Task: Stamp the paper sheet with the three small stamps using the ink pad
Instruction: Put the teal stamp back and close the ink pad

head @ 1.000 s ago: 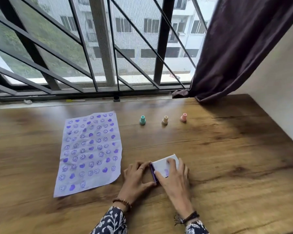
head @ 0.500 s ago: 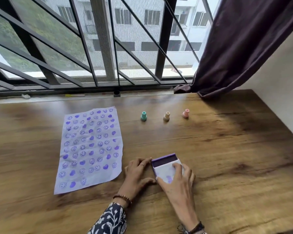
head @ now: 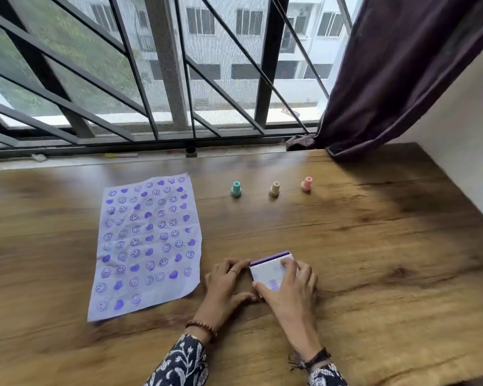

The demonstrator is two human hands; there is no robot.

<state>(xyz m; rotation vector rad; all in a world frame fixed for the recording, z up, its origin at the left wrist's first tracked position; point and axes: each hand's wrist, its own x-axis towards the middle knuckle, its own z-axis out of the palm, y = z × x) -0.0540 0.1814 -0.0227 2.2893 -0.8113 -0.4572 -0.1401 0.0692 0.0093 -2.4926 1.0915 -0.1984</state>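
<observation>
A pale paper sheet (head: 148,243) covered with purple smiley and heart prints lies at the left of the wooden table (head: 374,246). Three small stamps stand upright in a row farther back: a teal stamp (head: 236,189), a beige stamp (head: 274,189) and a pink stamp (head: 306,184). Near me sits the white ink pad case (head: 268,267), its lid almost down with a purple strip showing along the far edge. My right hand (head: 287,288) presses flat on the lid. My left hand (head: 225,282) steadies the case's left side with its fingertips.
A barred window (head: 179,79) runs along the table's far edge. A dark curtain (head: 396,73) hangs at the back right, its hem resting on the table corner. A white wall (head: 463,140) bounds the right side.
The ink pad lid has swung down from partly open to nearly flat under my right hand. Both hands stayed at the case. The view shifted slightly.
</observation>
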